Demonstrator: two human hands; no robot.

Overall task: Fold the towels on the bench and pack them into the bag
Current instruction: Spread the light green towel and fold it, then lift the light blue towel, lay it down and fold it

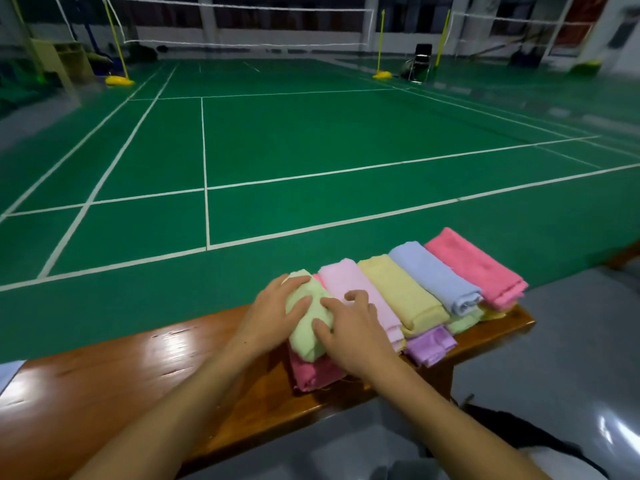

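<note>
Both hands, left [273, 317] and right [353, 330], press spread fingers on the green towel [308, 317] atop the bench [104, 375] row; folding nearly done, packing next, bag unseen

Dark pink towel [313, 372] mostly under green towel [308, 323], black bag [540, 434] cut by bottom edge

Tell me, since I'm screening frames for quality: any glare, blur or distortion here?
Head view: ceiling light glares off the varnished bench; wide-angle lens bends the court lines; far background is soft, edges smeared; both hands and the green towel are sharp.
</note>
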